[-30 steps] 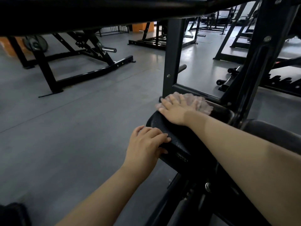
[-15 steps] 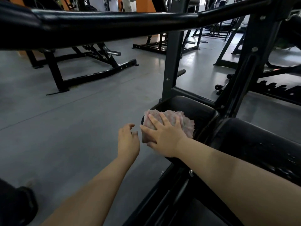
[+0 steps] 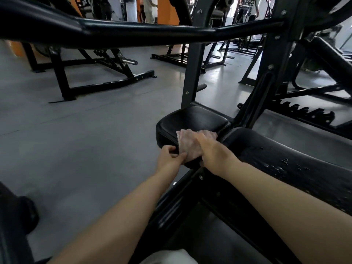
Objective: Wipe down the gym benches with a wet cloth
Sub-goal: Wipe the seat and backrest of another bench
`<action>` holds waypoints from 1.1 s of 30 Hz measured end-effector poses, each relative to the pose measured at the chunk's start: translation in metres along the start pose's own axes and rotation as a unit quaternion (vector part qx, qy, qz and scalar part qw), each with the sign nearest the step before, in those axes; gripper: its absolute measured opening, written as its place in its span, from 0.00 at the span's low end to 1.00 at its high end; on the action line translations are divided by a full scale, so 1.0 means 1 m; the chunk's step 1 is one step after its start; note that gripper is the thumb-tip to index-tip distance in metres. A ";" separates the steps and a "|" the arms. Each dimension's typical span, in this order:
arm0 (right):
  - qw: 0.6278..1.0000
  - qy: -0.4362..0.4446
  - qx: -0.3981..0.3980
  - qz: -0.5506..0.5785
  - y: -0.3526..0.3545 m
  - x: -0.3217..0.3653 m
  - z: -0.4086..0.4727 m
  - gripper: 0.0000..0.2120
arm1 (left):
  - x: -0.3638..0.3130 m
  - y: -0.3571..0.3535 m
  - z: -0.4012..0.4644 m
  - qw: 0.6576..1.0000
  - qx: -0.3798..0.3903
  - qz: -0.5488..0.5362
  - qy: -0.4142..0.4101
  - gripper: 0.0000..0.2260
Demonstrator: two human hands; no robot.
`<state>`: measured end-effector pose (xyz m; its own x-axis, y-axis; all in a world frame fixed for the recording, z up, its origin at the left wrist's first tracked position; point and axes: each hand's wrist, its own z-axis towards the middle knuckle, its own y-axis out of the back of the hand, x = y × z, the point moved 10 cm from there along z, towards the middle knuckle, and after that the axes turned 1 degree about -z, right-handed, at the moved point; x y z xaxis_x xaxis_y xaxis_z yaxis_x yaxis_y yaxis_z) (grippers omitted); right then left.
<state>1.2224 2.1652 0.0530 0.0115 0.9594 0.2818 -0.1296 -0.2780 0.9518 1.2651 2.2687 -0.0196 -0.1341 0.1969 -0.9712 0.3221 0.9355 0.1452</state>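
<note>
Both hands have pulled back to the near edge of the seat pad since half a second ago; then the left hovered free of the cloth, now it has hold of it. Left hand has fingers curled, thumb and fingertips pinching the near left corner of the cloth. Right hand lies on top of the cloth's right side, fingers bent over it and pressing it onto the pad; whether they wrap under the edge can't be told.

Cloth sits on the near right part of the seat pad, draped a bit over the near rim. It looks pale pink-grey, crumpled and folded, with a towel-like texture. Judged soft, limp and light, a bit heavier when wet; it bunches easily, so take it by a corner or a gathered fold, or flat under a palm.

Right of the hands, the long back pad shows water droplets and worn patches. Farther off: the black upright post, a padded bar across the top, grey floor, and other black frames beyond.
</note>
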 end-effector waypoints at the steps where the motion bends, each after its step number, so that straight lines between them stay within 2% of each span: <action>1: 1.000 -0.001 -0.026 0.011 0.012 0.001 -0.010 0.21 | -0.004 -0.003 -0.009 1.000 0.005 -0.008 -0.002 0.21; 5: 0.996 -0.008 -0.087 0.024 0.038 0.001 -0.054 0.13 | -0.023 -0.010 -0.047 0.999 0.019 -0.039 -0.023 0.21; 8: 0.989 -0.032 -0.133 0.053 0.052 -0.006 -0.084 0.13 | -0.031 -0.010 -0.071 0.998 0.000 -0.061 -0.007 0.26; 10: 0.988 -0.047 -0.139 0.052 0.054 -0.009 -0.099 0.13 | -0.036 -0.012 -0.084 0.997 -0.024 -0.072 0.002 0.25; 14: 0.969 -0.099 -0.165 0.155 0.059 -0.017 -0.121 0.06 | -0.040 -0.009 -0.100 0.990 -0.111 -0.089 -0.025 0.19; 17: 0.982 -0.124 -0.132 0.058 0.048 -0.020 -0.125 0.06 | -0.027 -0.013 -0.109 0.984 -0.151 -0.092 -0.034 0.17; 20: 0.988 -0.105 -0.104 -0.038 0.032 -0.019 -0.124 0.07 | 0.003 -0.026 -0.110 0.978 -0.176 -0.115 0.003 0.12; 23: 0.985 -0.095 -0.136 -0.056 0.031 -0.026 -0.124 0.02 | 0.023 -0.060 -0.101 0.974 -0.130 -0.182 0.020 0.06; 25: 0.979 -0.082 -0.165 -0.088 0.036 -0.031 -0.125 0.04 | 0.027 -0.078 -0.096 0.967 -0.114 -0.227 0.020 0.08; 28: 0.965 -0.028 -0.207 -0.156 0.041 -0.027 -0.128 0.09 | 0.030 -0.082 -0.093 0.956 -0.167 -0.243 0.007 0.09; 31: 0.960 -0.004 -0.192 -0.206 0.034 -0.022 -0.132 0.11 | 0.027 -0.090 -0.092 0.945 -0.202 -0.255 -0.018 0.06; 32: 0.960 -0.009 -0.176 -0.216 0.029 -0.024 -0.134 0.13 | 0.025 -0.097 -0.090 0.952 -0.194 -0.237 -0.014 0.06; 33: 0.962 -0.015 -0.163 -0.219 0.025 -0.027 -0.137 0.16 | 0.022 -0.104 -0.087 0.964 -0.182 -0.192 -0.004 0.11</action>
<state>1.0834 2.1385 0.0530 0.1646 0.9778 -0.1296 -0.4088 0.1872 0.8932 1.1468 2.2016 -0.0391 -0.1711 -0.1844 -0.9678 -0.1002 0.9805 -0.1691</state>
